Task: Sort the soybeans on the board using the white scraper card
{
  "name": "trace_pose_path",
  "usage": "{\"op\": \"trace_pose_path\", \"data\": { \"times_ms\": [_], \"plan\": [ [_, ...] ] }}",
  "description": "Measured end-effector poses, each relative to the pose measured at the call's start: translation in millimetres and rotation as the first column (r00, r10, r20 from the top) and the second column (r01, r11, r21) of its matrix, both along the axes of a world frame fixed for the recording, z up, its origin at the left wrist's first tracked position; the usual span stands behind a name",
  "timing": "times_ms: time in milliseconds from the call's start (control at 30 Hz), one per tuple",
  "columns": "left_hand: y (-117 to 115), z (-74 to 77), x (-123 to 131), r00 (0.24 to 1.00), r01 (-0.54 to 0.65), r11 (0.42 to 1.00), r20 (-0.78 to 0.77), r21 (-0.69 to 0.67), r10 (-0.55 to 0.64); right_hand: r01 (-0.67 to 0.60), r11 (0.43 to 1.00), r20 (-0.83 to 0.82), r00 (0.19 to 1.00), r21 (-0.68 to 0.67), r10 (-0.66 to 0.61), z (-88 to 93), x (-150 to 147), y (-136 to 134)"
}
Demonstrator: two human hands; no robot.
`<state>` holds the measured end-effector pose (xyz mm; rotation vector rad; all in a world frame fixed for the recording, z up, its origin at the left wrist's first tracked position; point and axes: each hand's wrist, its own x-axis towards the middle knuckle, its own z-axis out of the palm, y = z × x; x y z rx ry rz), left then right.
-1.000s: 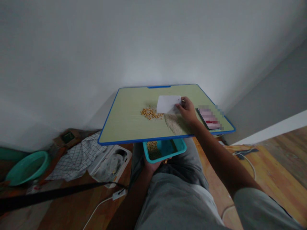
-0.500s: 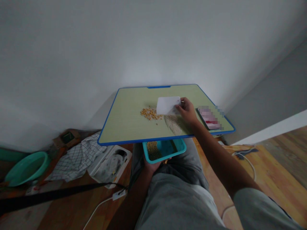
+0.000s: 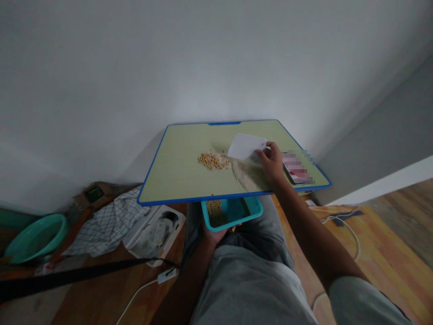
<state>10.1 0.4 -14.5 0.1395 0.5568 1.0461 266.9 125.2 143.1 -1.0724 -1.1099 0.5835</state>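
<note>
With the middle of the surface (image 3: 171, 180) as the clock's hub and 12 at its far edge, the thin white card (image 3: 245, 146) sits just off the hub towards 1, tilted. The right hand (image 3: 272, 163) has its fingers pinched on the card's right end, beside the small hole; whether its lower edge touches the surface cannot be told.

Yellow beans (image 3: 212, 160) lie in a loose patch at 9, just beside the card's lower left corner. A spread of fine pale grains (image 3: 246, 175) lies at 5, and a phone (image 3: 297, 169) lies at 3.

At 6, beyond the near edge and lower down, the left hand (image 3: 215, 234) holds a turquoise tray (image 3: 233, 225) from beneath, fingers mostly hidden under it. Golden beans (image 3: 214, 207) fill the tray's left end, with darker grains below them.

Further out on the floor, a green basin (image 3: 62, 232) stands between 8 and 9, and a checked cloth (image 3: 104, 228) lies near 8.
</note>
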Motion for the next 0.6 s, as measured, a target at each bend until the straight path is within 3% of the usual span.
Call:
{"op": "trace_pose_path", "data": {
  "times_ms": [200,600],
  "plan": [
    [0.8,3.0,0.6,0.998,0.031,1.0,-0.047,0.0,-0.031,0.042,0.999,0.136,0.99,0.013,-0.043,8.0,-5.7,-9.9],
    [-1.0,4.4,0.5,0.999,0.037,0.999,-0.012,0.028,-0.037,0.018,1.0,0.146,0.989,0.013,-0.019,16.8,-8.4,-17.7]
  ]
}}
